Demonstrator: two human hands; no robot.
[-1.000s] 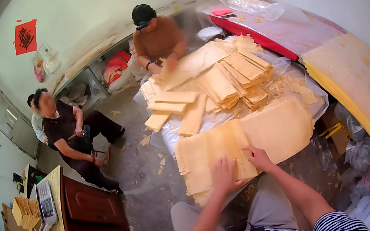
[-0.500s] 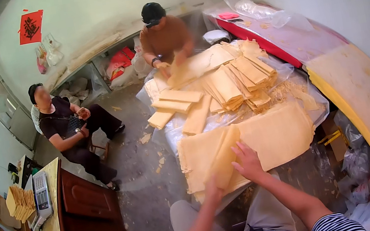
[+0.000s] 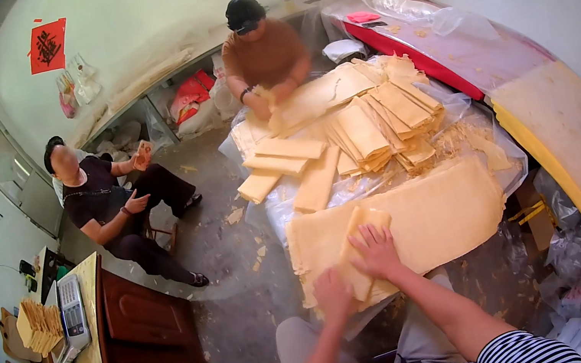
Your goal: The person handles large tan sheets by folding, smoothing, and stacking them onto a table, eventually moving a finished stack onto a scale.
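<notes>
A stack of wide, pale yellow sheets (image 3: 447, 212), thin and ragged-edged like tofu skin, lies on the near side of the table. On its left half rests a narrow folded sheet (image 3: 360, 283), slanting away from me. My right hand (image 3: 375, 250) lies flat on this fold with its fingers spread. Beside the fold's near left side is my left hand (image 3: 334, 294), its fingers blurred by motion; whether it grips the sheet is hidden. Beyond the stack sit several folded bundles (image 3: 358, 137), with flatter folded pieces (image 3: 289, 149) to their left.
Across the table, a co-worker (image 3: 265, 58) handles a yellow sheet. Another person (image 3: 94, 189) sits at left, holding up a small flat object. A wooden cabinet (image 3: 145, 316) with a scale (image 3: 74, 313) stands at near left. A long yellow-edged bench (image 3: 573, 155) runs along the right.
The raised fold has come down flatter and my right hand now presses on it. My left hand has shifted slightly. The seated person has lifted the small object.
</notes>
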